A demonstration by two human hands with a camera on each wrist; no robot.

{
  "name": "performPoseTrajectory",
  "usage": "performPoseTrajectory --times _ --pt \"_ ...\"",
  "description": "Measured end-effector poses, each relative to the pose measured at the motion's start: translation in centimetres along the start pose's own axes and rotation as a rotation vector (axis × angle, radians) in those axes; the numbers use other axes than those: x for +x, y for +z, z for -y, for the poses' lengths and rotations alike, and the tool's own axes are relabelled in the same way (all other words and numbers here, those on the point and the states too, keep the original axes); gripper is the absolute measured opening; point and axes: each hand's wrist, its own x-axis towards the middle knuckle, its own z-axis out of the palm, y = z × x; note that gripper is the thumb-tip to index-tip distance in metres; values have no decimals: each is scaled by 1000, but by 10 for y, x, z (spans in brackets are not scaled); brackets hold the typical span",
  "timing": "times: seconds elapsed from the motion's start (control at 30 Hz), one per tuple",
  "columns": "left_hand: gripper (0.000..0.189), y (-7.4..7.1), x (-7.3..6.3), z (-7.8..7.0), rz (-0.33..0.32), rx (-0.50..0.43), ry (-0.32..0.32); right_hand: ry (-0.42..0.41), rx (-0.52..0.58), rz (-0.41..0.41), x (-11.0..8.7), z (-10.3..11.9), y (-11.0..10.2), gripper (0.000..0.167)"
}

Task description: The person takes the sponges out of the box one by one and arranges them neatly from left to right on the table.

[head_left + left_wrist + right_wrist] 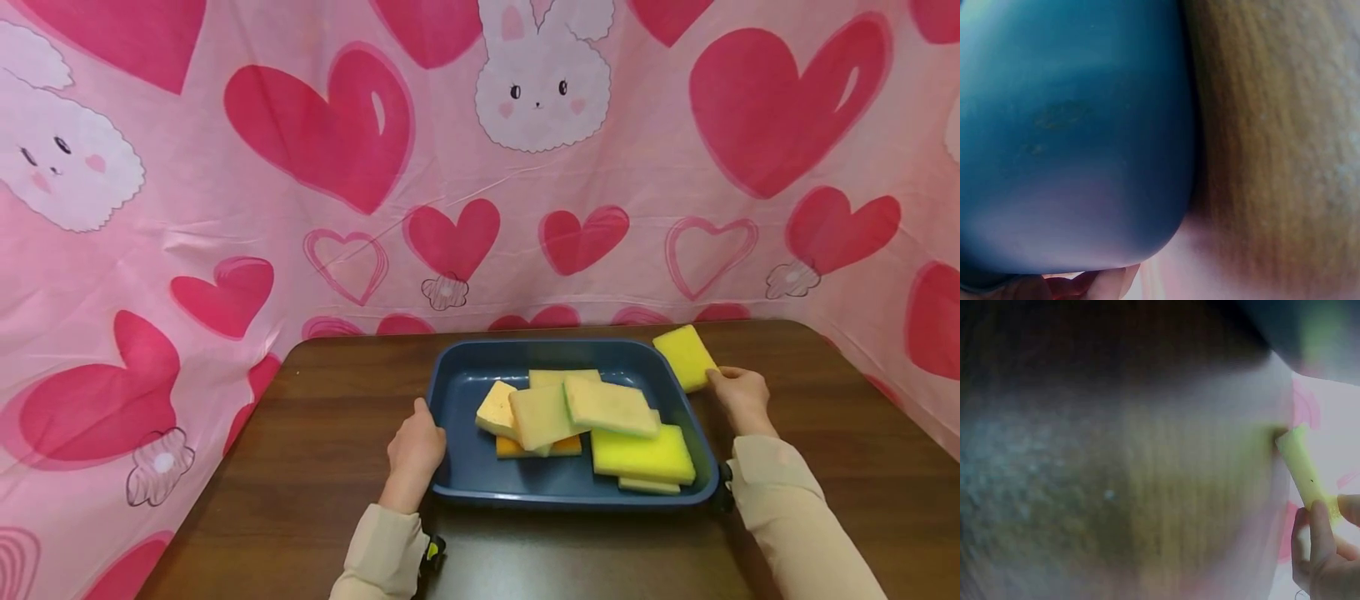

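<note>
A dark blue tray (465,475) holds several sponges. My left hand (416,450) grips the tray's left side, its thumb up by the rim; in the left wrist view, fingers (1110,284) show at the tray's edge. Beyond the right wall, my right hand (741,396) pinches a yellow sponge (684,357) by its near corner. The right wrist view shows that sponge (1300,465) edge-on between thumb and fingers, tilted above the table. Inside the tray, pale sponges (611,406) overlap a bright yellow sponge (645,454), an orange one (567,446) and a thick cream block (495,408).
The tray stands on a dark brown wooden table (300,500). Behind and at the sides hangs a pink cloth (450,175) with hearts and rabbits, close to the table's back edge. Bare wood lies left and right of the tray.
</note>
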Motion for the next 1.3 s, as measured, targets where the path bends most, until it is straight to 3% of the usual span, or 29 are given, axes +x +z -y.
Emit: performPoseTrajectory --times 0.43,0.73,1.3 --pt "54 2 0 0 -5 -3 2 -13 -89 151 9 -6 -1 64" --pt "55 2 0 -1 1 -2 0 -43 -205 81 10 -11 -1 63" --pt "54 2 1 0 4 -1 -4 -54 -219 105 9 -14 -5 62"
